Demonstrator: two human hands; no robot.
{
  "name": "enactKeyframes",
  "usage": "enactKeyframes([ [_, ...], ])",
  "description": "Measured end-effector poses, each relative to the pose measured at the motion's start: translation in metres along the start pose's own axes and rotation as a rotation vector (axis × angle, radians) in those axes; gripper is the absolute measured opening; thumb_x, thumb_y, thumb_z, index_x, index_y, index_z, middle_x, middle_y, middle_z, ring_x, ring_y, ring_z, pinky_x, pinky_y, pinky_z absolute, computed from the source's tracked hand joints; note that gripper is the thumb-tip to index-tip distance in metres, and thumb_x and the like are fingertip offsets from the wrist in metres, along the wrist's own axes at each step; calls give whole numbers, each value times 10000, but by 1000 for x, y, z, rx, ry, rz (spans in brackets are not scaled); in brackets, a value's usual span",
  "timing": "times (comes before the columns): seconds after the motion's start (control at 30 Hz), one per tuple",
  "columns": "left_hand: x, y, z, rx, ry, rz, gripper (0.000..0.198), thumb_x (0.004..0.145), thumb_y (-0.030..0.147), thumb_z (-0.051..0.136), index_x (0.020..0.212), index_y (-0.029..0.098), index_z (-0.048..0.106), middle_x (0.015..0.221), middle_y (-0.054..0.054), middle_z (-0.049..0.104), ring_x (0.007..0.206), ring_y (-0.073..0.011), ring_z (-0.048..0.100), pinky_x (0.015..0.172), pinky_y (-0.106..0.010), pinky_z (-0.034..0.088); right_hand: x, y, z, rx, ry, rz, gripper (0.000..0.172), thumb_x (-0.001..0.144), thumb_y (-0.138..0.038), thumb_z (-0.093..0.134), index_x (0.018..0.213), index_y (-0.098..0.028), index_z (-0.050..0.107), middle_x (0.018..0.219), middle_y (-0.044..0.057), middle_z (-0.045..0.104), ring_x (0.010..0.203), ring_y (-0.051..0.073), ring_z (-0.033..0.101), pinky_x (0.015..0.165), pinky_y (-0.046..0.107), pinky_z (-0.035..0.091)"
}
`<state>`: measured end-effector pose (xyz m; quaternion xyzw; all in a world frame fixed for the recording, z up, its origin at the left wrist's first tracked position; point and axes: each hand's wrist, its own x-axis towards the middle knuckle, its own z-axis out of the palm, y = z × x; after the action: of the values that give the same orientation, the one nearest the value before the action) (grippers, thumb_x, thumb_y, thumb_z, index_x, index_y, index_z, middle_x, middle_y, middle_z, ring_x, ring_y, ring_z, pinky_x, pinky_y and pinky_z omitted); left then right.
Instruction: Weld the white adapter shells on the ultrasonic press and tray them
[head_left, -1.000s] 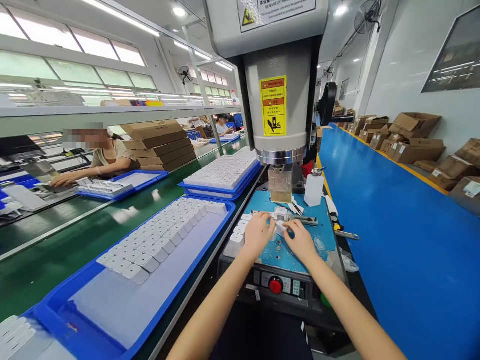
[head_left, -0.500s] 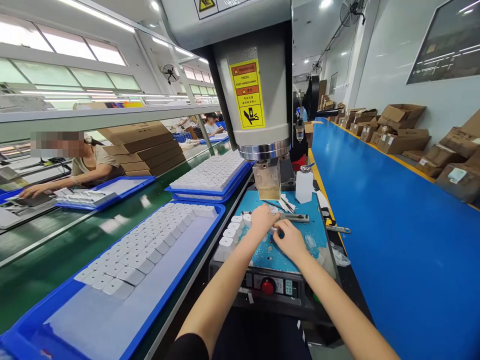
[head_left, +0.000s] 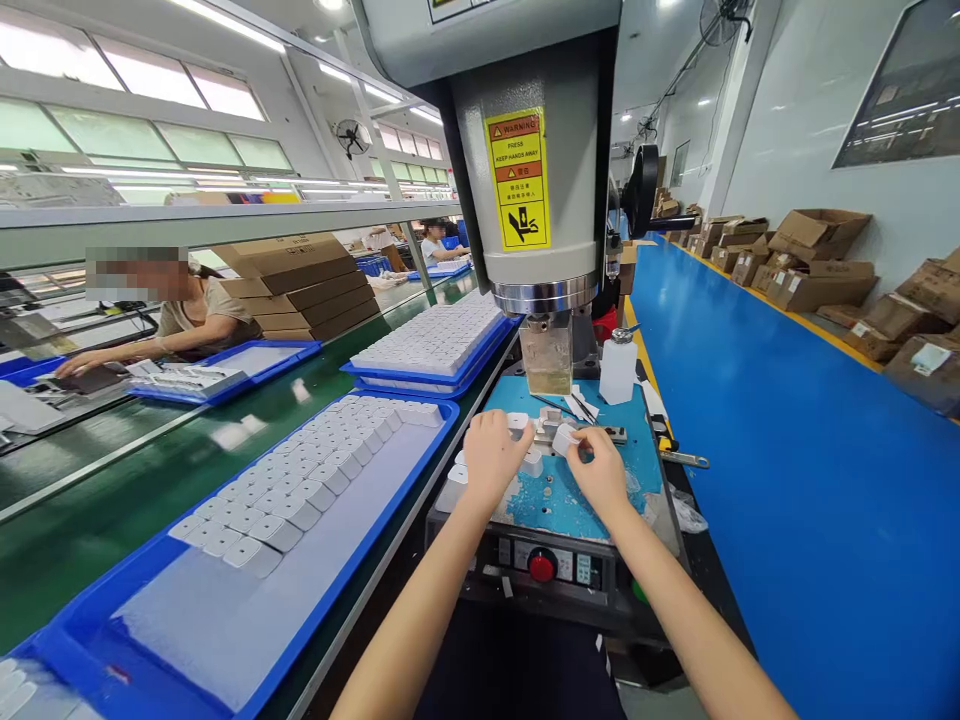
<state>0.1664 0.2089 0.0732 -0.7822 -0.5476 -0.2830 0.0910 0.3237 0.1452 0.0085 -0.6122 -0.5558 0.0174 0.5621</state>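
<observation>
My right hand (head_left: 600, 470) pinches a small white rounded-square block (head_left: 564, 440) between thumb and fingers, tilted, just in front of a metal fixture (head_left: 551, 420) on the blue work plate (head_left: 555, 500). To its left, my left hand (head_left: 495, 458) is over the row of white blocks, its thumb stretched out apart from the fingers. Another white block (head_left: 517, 424) shows just beyond that thumb, and one more white block (head_left: 532, 463) lies below it. The left fingertips are partly hidden. Above the fixture hangs the press head's clear block (head_left: 548, 362).
A blue tray (head_left: 375, 520) with rows of white blocks lies on the left, with stacked trays (head_left: 427, 380) behind. A white bottle (head_left: 618, 368) stands back right on the press. A wrench (head_left: 684, 460) juts out at right. Across the green conveyor, a co-worker (head_left: 199, 310) handles parts.
My hands, together at the fixture before, have parted. The left has moved left to the white blocks; the right now shows a white block held at the fixture's front. The view has shifted slightly.
</observation>
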Motion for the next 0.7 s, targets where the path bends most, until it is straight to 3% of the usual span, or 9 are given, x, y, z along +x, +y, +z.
enactKeyframes([
  [0.1,-18,-21,-6,44,96,-3,356,813,449,550,932,134,669,1171,-167,627,1186,-355,482,939,-455,413,-1,1,0,6,-8,4,154,832,-301,470,894,-212,578,906,63,599,756,196,592,657,315,495],
  [0.2,-27,-34,-2,75,68,7,390,817,455,559,1019,146,682,1301,-162,560,1279,-376,397,1003,-513,358,-1,4,0,6,-7,10,166,839,-313,472,905,-210,584,923,74,605,783,206,595,674,327,501],
  [0.37,-27,-40,12,102,-3,74,426,840,457,548,1128,160,649,1429,-167,440,1363,-394,283,1050,-628,244,-1,11,1,-14,-13,13,202,854,-343,466,924,-203,593,943,99,623,796,224,602,668,345,509],
  [0.5,-38,-42,13,66,64,130,542,812,414,603,1238,81,562,1459,-238,361,1381,-419,236,1050,-644,254,1,17,1,-42,-12,7,224,856,-352,461,936,-200,605,949,103,645,823,237,622,698,366,525],
  [0.6,-63,-47,12,-79,163,254,399,862,325,541,1175,81,586,1367,-227,481,1320,-374,377,1021,-527,393,10,22,0,-58,-26,-11,255,866,-346,444,977,-200,621,1027,109,664,875,243,641,741,379,534],
  [0.7,-91,-56,17,-237,147,451,234,886,239,481,1024,130,635,1102,-148,655,1068,-275,603,890,-394,522,28,25,-2,-81,-53,-34,280,869,-338,434,1013,-205,634,1132,108,658,946,257,645,794,406,530],
])
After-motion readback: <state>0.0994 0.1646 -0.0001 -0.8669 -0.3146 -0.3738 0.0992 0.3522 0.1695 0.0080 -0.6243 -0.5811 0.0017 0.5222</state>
